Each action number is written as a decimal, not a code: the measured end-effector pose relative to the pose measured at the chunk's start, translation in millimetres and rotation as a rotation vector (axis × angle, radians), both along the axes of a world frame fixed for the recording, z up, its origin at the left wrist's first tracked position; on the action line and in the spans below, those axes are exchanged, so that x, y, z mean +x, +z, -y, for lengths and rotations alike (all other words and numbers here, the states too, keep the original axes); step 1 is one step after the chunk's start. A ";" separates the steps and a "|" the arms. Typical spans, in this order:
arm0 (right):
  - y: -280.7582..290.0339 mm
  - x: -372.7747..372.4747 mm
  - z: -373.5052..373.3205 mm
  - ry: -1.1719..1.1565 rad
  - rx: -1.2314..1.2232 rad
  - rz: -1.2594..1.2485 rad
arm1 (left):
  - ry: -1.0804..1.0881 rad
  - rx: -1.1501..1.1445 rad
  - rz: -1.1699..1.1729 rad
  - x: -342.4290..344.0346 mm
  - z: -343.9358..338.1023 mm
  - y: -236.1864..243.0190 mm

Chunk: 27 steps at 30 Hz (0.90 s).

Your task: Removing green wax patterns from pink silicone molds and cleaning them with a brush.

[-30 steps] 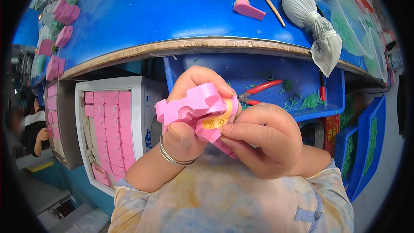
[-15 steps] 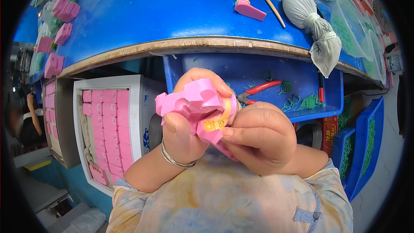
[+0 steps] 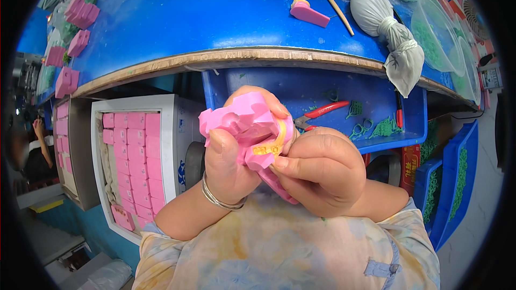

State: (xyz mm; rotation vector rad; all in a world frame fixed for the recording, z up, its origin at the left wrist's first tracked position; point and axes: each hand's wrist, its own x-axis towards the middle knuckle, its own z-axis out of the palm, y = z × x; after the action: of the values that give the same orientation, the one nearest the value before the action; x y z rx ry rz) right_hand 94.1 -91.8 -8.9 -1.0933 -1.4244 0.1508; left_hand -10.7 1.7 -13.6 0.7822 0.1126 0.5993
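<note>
Over my lap I hold a pink rubbery mould [image 3: 239, 117], bent so that its split gapes. A yellow inner part [image 3: 264, 150] with small raised shapes shows in the gap. My left hand [image 3: 226, 164] is wrapped round the mould from the left, thumb in front and fingers behind; a metal bangle sits on that wrist. My right hand [image 3: 325, 166] is closed on the lower right side, its thumb pressed by the edge of the yellow part. The right fingertips are partly hidden behind the mould.
Behind my hands, a blue tray [image 3: 236, 80] holds red-handled cutters [image 3: 325, 109] and green openwork pieces [image 3: 387, 127]. On the blue table [image 3: 188, 16] lie a pink-and-yellow piece [image 3: 310, 15], a wooden stick [image 3: 338, 12] and a tied white cloth bag [image 3: 372, 11]. A white-framed box [image 3: 174, 129] holds pink blocks.
The mould has tipped slightly and shifted a little to the right in my hands. Both hands keep their hold on it, and the right hand has moved slightly left.
</note>
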 end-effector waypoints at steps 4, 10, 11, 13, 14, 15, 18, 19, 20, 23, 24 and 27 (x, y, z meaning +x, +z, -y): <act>0.1 0.3 0.3 -0.039 -0.014 0.001 | -0.026 0.004 -0.047 0.9 -1.2 -0.8; 4.3 -0.6 5.8 -0.074 -0.085 -0.109 | -0.065 0.271 -0.164 -1.0 -2.9 0.3; 6.0 -0.7 6.4 -0.069 -0.096 -0.126 | -0.092 0.297 -0.194 -1.3 -2.5 2.0; 8.4 -0.9 6.4 -0.060 -0.105 -0.141 | -0.089 0.275 -0.195 -2.1 -2.4 1.7; 9.2 -0.9 6.1 -0.056 -0.103 -0.136 | -0.112 0.179 -0.129 -1.4 -1.9 1.7; 9.9 -0.4 5.6 -0.053 -0.101 -0.131 | -0.135 0.084 -0.063 -0.6 -2.2 1.9; 11.1 0.8 5.9 -0.058 -0.104 -0.078 | -0.200 0.086 -0.005 -1.1 -4.5 1.0; 11.0 1.0 5.4 -0.057 -0.104 -0.076 | -0.198 0.087 -0.003 -1.1 -4.7 1.0; 10.5 1.2 4.9 -0.055 -0.088 -0.077 | -0.193 0.102 0.001 -1.2 -4.9 1.0; 9.0 2.5 4.7 -0.038 -0.067 -0.073 | -0.191 0.122 0.026 -0.7 -4.9 -0.5; 8.8 2.9 4.6 -0.024 -0.058 -0.071 | -0.194 0.130 0.044 -0.5 -5.1 -0.7; 9.1 2.3 4.2 -0.022 -0.057 -0.068 | -0.199 0.104 0.075 0.4 -4.7 0.1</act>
State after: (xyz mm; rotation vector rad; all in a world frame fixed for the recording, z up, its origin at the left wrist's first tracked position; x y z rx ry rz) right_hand 96.4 -96.0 0.2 -1.1397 -1.3540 0.2126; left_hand -10.3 6.4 -13.5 0.8591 -0.0654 0.4473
